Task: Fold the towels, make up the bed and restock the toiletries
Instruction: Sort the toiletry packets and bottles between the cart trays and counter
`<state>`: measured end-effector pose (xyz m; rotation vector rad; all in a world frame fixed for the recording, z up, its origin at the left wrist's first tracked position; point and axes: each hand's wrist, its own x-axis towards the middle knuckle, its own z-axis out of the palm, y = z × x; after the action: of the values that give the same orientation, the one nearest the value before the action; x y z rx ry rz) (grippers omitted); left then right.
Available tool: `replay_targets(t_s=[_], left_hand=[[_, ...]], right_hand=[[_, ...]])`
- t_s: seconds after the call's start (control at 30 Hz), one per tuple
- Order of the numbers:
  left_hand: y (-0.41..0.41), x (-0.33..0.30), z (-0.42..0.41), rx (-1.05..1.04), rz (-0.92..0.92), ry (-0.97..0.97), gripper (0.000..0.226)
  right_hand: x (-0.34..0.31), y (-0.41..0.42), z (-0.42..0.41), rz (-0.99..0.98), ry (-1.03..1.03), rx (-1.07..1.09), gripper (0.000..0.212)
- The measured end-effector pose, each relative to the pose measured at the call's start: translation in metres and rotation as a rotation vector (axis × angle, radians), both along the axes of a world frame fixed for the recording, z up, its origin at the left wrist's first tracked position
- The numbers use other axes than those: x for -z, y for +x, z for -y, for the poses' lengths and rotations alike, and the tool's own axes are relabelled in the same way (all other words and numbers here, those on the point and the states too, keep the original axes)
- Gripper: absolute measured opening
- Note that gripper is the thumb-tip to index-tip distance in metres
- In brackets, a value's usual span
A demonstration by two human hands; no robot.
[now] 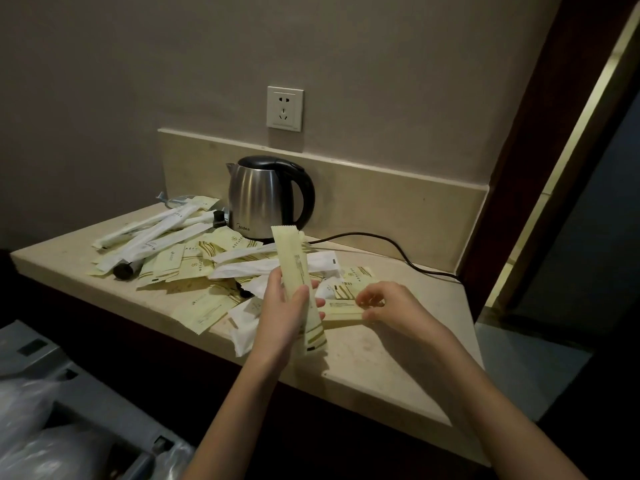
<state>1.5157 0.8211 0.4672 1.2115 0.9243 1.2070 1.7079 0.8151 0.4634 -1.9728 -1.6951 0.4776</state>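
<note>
left hand [282,308] grips yellow packet [299,282]; right hand [388,304] seemingly pinches another.

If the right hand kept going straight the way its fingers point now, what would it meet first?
The right hand, pinching a flat yellow packet on the counter, points left toward the left hand, which holds an upright long packet. It would probably meet that hand's fingertips first; depth is unclear.

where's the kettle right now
In the head view the kettle stands at the back of the counter, against the wall below the socket, just behind the pile of packets.
</note>
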Motion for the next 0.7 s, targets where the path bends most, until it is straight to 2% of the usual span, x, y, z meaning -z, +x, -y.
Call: replay_targets(t_s=[0.17,0.23,0.53,0.7], left_hand=[[-0.003,0.006,0.000,-0.032,-0.036,-0.029,0.042],[-0.003,0.007,0.000,-0.037,-0.038,-0.037,0.042],[0.002,0.007,-0.007,-0.026,-0.078,-0.120,0.045],[0.007,0.004,-0.008,-0.045,-0.068,-0.126,0.043]], right_hand=[[0.006,0.006,-0.006,0.169,-0.019,-0.061,0.041],[0.004,0.008,-0.005,0.201,-0.026,-0.077,0.039],[-0.012,0.030,0.002,0.003,-0.026,-0.020,0.017],[-0.030,0.036,0.010,-0.240,0.163,0.079,0.011]])
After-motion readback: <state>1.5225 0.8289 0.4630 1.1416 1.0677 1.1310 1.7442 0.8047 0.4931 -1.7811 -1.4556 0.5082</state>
